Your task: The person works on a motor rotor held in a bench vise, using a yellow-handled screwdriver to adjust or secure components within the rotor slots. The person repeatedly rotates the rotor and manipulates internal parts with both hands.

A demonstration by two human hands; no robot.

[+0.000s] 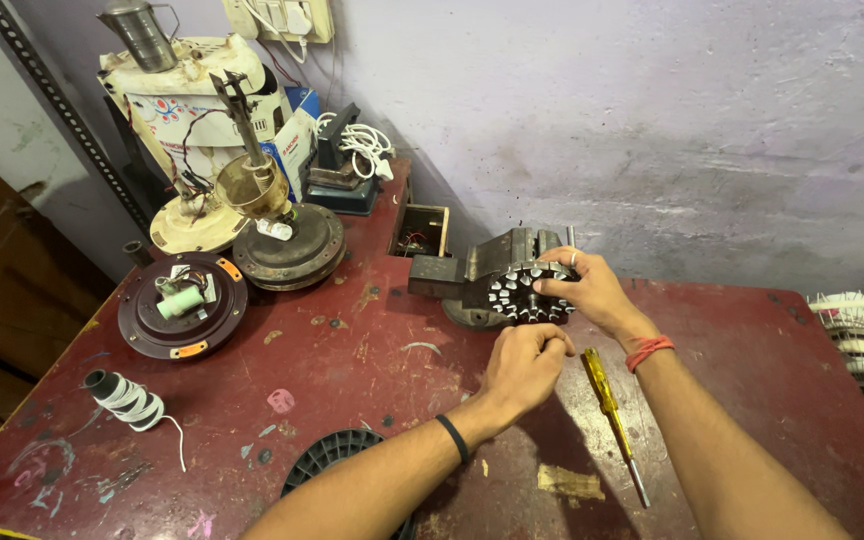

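R hand [592, 290] grips slotted stator core [530, 292] against bench vise [492, 268]; L hand [524, 368] curled just below it, pinching smth unseen; prob. seating core; next needs steady hold; screwdriver [610, 415] beside L.

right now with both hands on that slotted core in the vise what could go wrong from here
1. The right hand grips the slotted metal core across its teeth; a slip might nick the fingers.
2. The left hand is a closed fist just under the core, so it could get knocked if the core shifts in the bench vise.
3. The yellow-handled screwdriver lies loose beside the right forearm; a sweep could roll it off the red table.
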